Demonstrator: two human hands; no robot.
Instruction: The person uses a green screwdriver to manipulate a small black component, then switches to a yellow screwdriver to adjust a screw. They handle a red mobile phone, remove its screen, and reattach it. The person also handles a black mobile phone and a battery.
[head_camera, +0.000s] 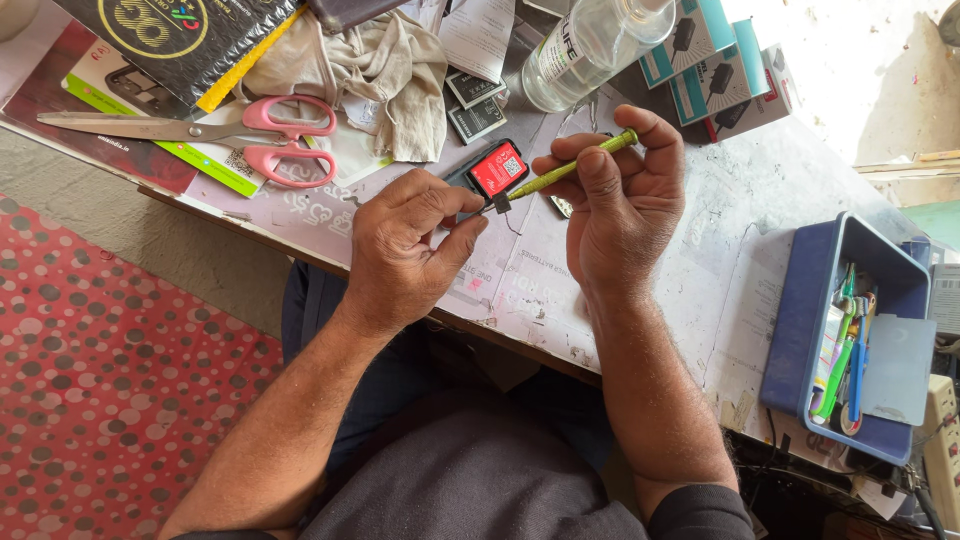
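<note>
The head camera looks down on a cluttered worktable covered with worn printed paper, and on the person's two bare forearms reaching up from the lower edge of the picture.

The right hand is clenched around a slim yellow-green screwdriver, thumb and forefinger pinching the shaft while the handle end pokes out past the knuckles. The tool lies tilted, its dark tip pointing down and left to the small gap between the two hands.

The left hand rests on the table just beside that tip, fingers curled in with thumb and forefinger pressed together. It appears to pinch something tiny there, but what it grasps cannot be made out.

Just above the tip, touching the table and partly hidden by the left hand, lies a small black device with a red label. A small metallic piece sits close to the right hand's fingers.

Farther up the table lie pink-handled scissors on a printed card, a crumpled beige cloth, two small dark rectangular batteries, a clear plastic bottle lying tilted, and teal-and-white cardboard boxes.

At the right edge stands a blue plastic tray holding green and blue tools.

To the left, below the table, the floor shows a red mat with pale dots.
</note>
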